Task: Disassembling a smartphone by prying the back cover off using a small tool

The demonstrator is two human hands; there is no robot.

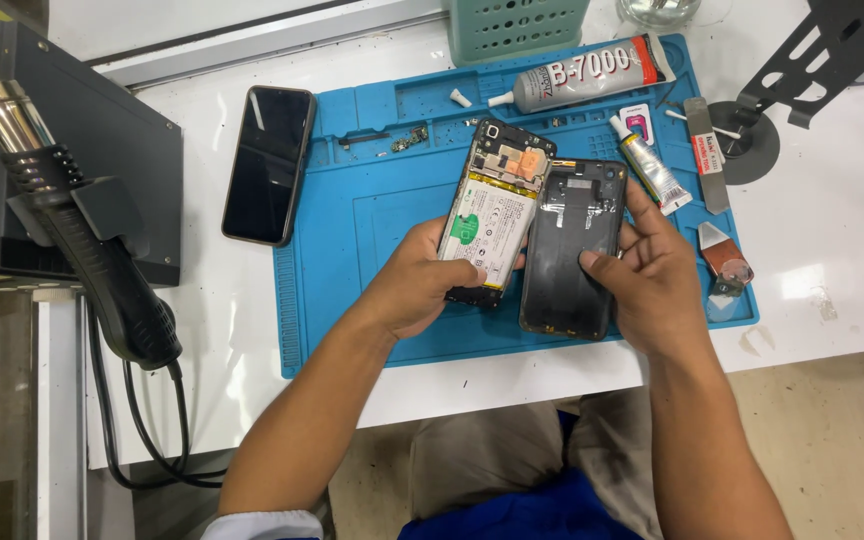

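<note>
- An opened phone (492, 215), battery showing, is gripped by the left hand (414, 285) above the blue mat (352, 230).
- A dark back cover (572, 250) is pinched by the right hand (652, 285).
- Both are held side by side, nearly touching, long axes pointing away.

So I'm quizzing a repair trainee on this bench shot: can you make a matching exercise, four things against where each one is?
Things:
1. opened phone body
2. black back cover
3. intact dark phone
4. large glue tube

Places:
A. top edge of the blue mat
B. in the right hand
C. on the white table, left of the mat
D. in the left hand

Pairs: 1-D, 2-B, 3-C, 4-A
</note>
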